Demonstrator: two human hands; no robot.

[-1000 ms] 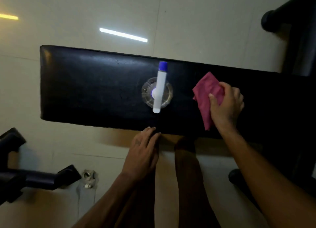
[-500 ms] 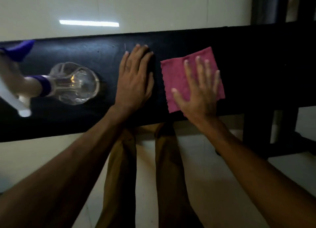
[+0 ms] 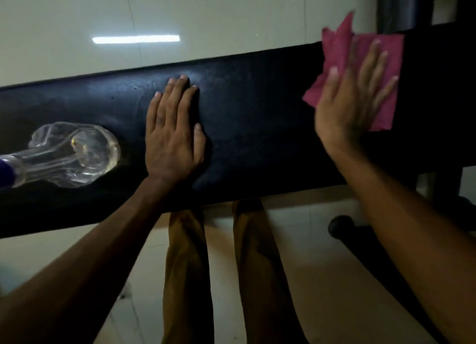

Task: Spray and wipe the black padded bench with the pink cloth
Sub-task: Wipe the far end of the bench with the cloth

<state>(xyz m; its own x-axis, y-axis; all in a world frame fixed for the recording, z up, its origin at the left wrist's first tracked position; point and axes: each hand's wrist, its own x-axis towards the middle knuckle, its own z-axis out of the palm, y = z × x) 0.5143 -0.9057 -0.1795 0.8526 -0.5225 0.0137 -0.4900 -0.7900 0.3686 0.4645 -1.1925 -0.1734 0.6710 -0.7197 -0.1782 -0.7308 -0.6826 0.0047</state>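
Bench [image 3: 257, 117] padding, glossy black, under flat hands and nubby pink cloth [image 3: 386, 60].

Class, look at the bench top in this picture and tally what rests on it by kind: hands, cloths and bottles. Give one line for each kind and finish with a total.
Hands: 2, the left hand flat on the black padded bench, the right hand pressing the cloth
Cloths: 1, the pink cloth
Bottles: 1, the clear spray bottle
Total: 4

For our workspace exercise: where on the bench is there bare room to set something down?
Bare padding lies between the left hand and the cloth under the right hand. Narrower gap between bottle and left hand.
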